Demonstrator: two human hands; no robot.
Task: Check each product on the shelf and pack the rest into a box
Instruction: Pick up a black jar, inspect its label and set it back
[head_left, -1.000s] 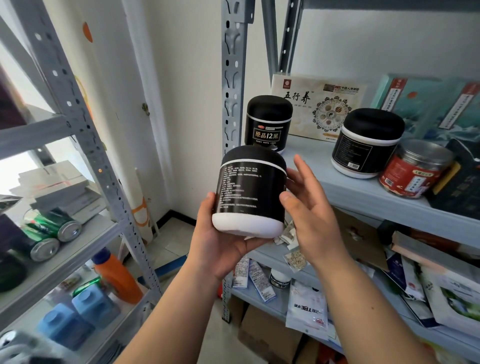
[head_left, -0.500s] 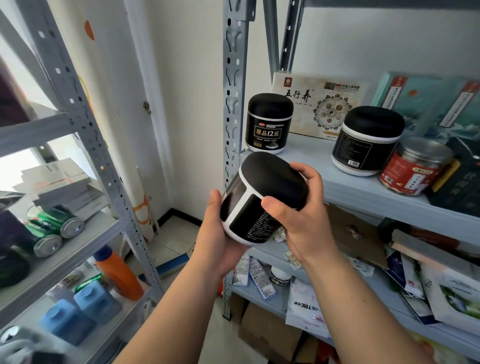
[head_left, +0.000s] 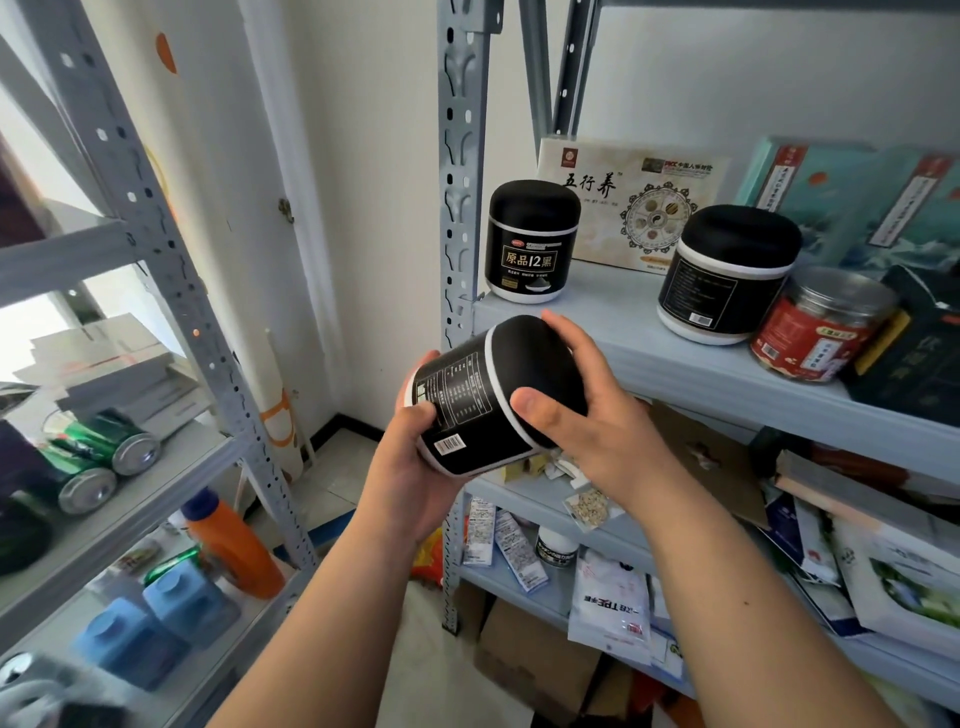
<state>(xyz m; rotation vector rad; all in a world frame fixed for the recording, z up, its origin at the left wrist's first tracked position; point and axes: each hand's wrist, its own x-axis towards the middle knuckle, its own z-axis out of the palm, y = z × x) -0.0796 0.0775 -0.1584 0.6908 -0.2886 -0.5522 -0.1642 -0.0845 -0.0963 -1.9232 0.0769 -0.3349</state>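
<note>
I hold a black jar (head_left: 483, 400) with a white base and black lid in front of the grey shelf (head_left: 649, 353). It is tilted, lid toward the upper right, barcode label facing me. My left hand (head_left: 415, 467) cups its base end from below, thumb on the label. My right hand (head_left: 587, 410) grips the lid end, thumb across the front. Two more black jars stand on the shelf: one at the left (head_left: 532, 241), one further right (head_left: 727, 273). A red-labelled clear jar (head_left: 818, 325) stands beside that one.
Flat boxes lean against the wall behind the jars: a cream one (head_left: 634, 202) and teal ones (head_left: 852, 202). The lower shelf holds sachets, pouches and a small bottle (head_left: 556, 553). A cardboard box (head_left: 530, 660) sits on the floor. A second rack at left carries cans (head_left: 98, 462) and an orange bottle (head_left: 234, 545).
The jar went from upright to tilted and turned, so its barcode side now faces me. My right hand moved from beside the jar onto its lid end.
</note>
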